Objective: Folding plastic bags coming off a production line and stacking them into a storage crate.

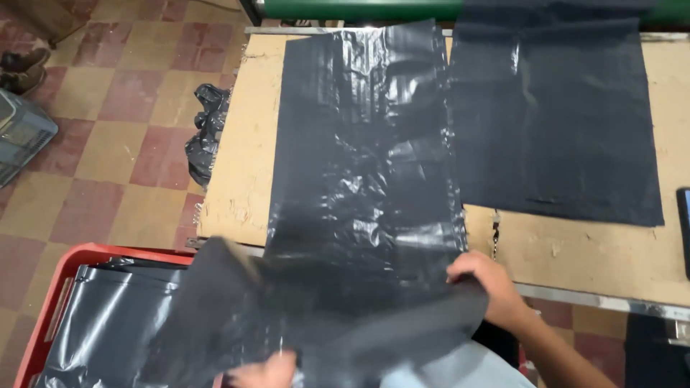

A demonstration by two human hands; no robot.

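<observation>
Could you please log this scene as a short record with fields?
Setting: worktable over a checkered tile floor
Right hand: grips the right edge of a black bag lifted at the table's near edge
Left hand: at the bag's lower edge; grip mostly out of view
On table: glossy black sheet lying flat; matte black stack to its right
Below left: red crate holding black plastic
Floor: crumpled black bag beside the table; grey crate at far left
</observation>
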